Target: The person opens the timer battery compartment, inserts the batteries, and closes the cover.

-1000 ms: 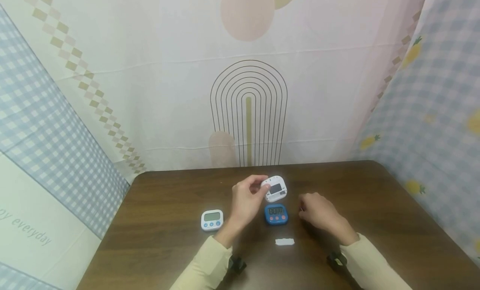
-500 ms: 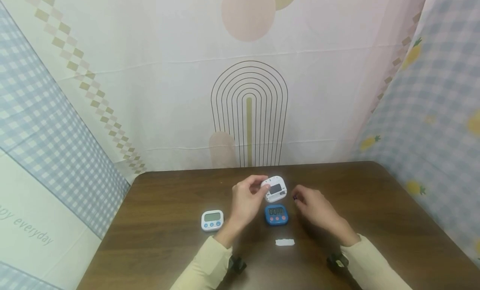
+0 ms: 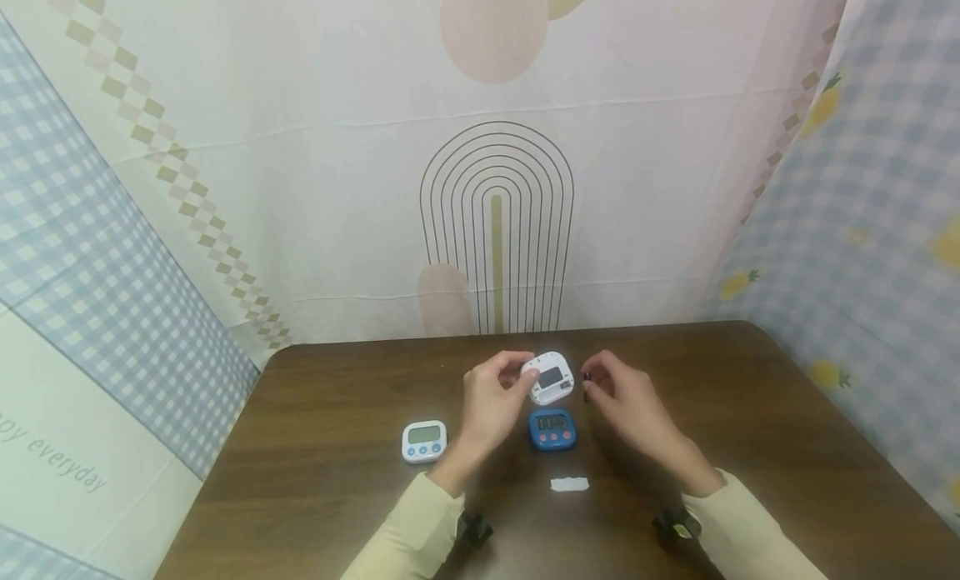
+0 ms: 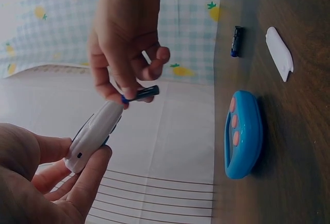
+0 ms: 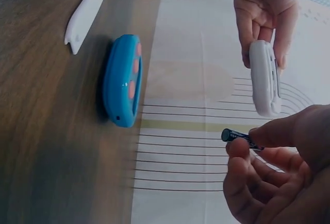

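My left hand [image 3: 491, 405] grips a white digital timer [image 3: 553, 386] by its left edge, raised off the table with its back and uncovered battery slot towards me. Between the thumb and fingers of my right hand [image 3: 633, 405] is a small dark battery [image 4: 144, 94], pinched just right of the timer. In the left wrist view the battery's blue end sits close by the timer's edge. Below the two hands a blue timer [image 3: 552, 430] with pink buttons stands on the table. Nearer to me lies a white battery cover [image 3: 570, 484].
Left of my left forearm, a second white timer [image 3: 424, 441] with blue buttons rests on the wooden table [image 3: 322, 497]. Another battery [image 4: 236, 41] lies near the cover in the left wrist view. A printed cloth [image 3: 337, 230] hangs behind the table.
My right hand has risen from the table and turned, bringing the pinched battery into view beside the white timer. The left hand and its timer have stayed nearly still.
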The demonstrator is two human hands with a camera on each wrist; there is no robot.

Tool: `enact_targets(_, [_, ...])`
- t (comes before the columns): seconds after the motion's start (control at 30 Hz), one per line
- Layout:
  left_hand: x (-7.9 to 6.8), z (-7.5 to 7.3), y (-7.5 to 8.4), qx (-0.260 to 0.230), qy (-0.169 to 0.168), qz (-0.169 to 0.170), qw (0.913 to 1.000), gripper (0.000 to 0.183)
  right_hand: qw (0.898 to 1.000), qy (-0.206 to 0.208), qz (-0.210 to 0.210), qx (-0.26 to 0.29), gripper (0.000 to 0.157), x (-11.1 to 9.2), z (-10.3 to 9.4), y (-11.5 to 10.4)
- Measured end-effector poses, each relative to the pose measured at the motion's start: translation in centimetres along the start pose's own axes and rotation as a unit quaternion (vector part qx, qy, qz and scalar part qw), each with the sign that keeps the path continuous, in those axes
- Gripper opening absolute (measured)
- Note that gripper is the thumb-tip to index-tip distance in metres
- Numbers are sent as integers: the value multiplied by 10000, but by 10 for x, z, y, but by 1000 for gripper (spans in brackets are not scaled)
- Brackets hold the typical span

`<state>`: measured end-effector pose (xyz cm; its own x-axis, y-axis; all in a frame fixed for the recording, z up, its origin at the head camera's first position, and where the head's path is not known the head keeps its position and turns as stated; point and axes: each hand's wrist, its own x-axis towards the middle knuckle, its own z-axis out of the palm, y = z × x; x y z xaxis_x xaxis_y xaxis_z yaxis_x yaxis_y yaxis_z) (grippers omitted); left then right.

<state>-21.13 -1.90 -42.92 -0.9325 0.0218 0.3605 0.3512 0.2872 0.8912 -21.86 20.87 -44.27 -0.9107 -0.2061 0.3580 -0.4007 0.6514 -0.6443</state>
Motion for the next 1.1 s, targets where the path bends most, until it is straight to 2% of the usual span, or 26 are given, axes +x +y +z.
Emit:
enact_targets(0.4, [-1,1,0,95,-2,-66,9999,21,9965,719,38,423,22,-5,-6,-19])
enact_targets(0.5, [-1,1,0,105,8,-87,9999,21,9946,846,-95,586,22,-6,-5,-24])
enact_targets(0.87, [-2,1,-1,61,-76,-167,9998,20,9924,778,-507,806,20,-10,-1,-28])
enact_targets(1.1, [-1,1,-1,30,-124,-173,9998,21,9891,792,-1004,736,24,-10,1,-29])
